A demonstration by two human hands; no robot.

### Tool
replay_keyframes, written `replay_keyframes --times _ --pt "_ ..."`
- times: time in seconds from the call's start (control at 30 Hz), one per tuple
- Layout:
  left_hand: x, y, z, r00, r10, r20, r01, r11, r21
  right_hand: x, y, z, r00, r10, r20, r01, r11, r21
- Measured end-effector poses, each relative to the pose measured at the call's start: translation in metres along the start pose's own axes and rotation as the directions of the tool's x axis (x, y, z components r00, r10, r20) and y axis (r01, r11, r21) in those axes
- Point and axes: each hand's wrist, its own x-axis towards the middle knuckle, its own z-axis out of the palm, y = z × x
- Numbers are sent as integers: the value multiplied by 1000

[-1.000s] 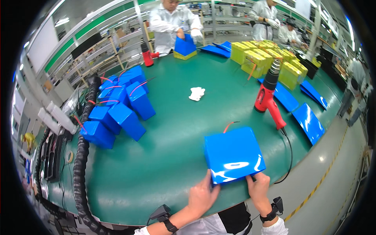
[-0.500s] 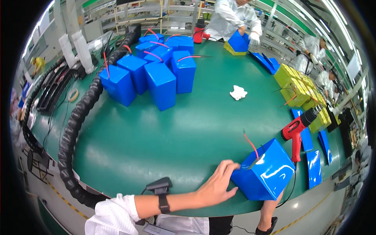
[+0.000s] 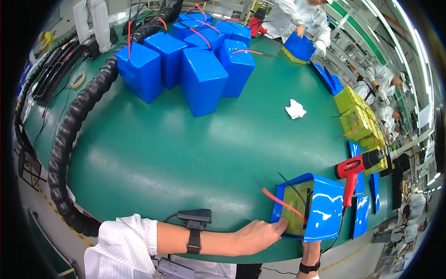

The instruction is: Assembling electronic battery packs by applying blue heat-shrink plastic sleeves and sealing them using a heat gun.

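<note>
A yellow battery pack (image 3: 297,193) lies within a glossy blue plastic sleeve (image 3: 325,209) near the table's front edge. Its yellow end faces left, with a red wire (image 3: 284,204) and a dark wire sticking out. My left hand (image 3: 260,237) is closed, thumb and fingertips pinching the sleeve's lower left edge. Behind and below the sleeve is my right hand (image 3: 312,246); only the part near the wrist shows, its fingers hidden by the sleeve. Just right of the pack stands a red heat gun (image 3: 350,174) with a black nozzle.
Several blue-wrapped packs (image 3: 202,79) stand at the far left beside a thick black corrugated hose (image 3: 79,111). Bare yellow packs (image 3: 357,121) and flat blue sleeves (image 3: 360,216) lie on the right. A crumpled white cloth (image 3: 295,109) is mid-table. Across it, a co-worker (image 3: 304,21) holds another pack.
The pack has turned so its yellow end and wires face left. My left fingers have closed on the sleeve's edge. The view has shifted somewhat.
</note>
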Motion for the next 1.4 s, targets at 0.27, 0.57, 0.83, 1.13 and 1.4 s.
replay_keyframes --times 0.27,0.57,0.83,1.13,1.4 --pt "-2 -8 -21 996 15 86 -41 950 311 15 -12 -18 986 -23 166 14 998 54" --pt "3 -19 -24 996 1 91 -39 911 411 -12 -30 -23 813 147 564 308 714 -629" --pt "8 -23 -32 996 20 82 -51 918 393 -6 -32 -29 848 173 502 300 623 -722" --pt "12 -25 -37 988 24 155 -83 920 382 2 -37 -33 854 180 488 285 622 -729" --pt "14 -25 -38 984 43 175 -109 916 387 8 -39 -32 847 178 501 302 613 -730"
